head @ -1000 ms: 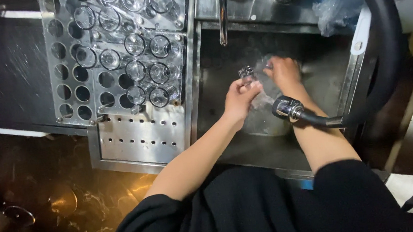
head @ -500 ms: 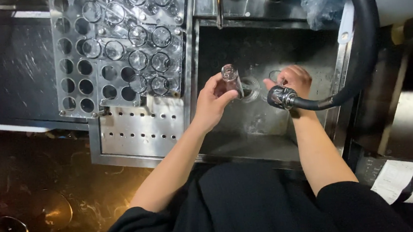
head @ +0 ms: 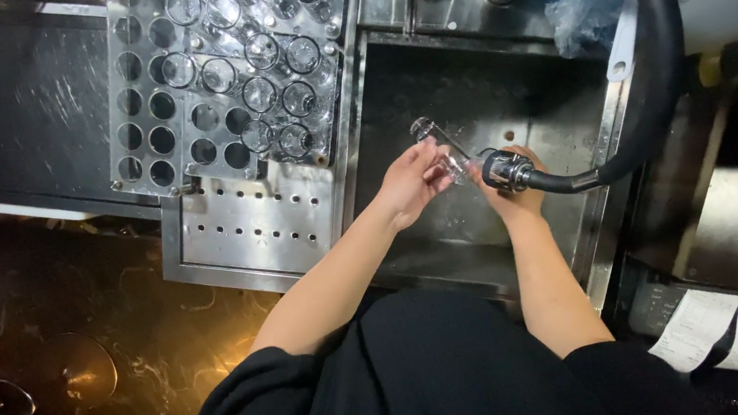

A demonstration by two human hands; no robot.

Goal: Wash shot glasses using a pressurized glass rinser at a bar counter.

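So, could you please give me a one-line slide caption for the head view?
Over a steel sink, the left hand holds a small clear glass while the right hand grips the spray hose nozzle.

A small clear glass [head: 436,144] lies tilted over the steel sink [head: 443,237], just beside a black-hosed spray nozzle [head: 508,171].

Scuffed, glossy steel is seen in the sink [head: 603,187] and perforated rack [head: 225,86], clear glass in the held glass [head: 439,143], and matt black rubber in the hose [head: 656,76].
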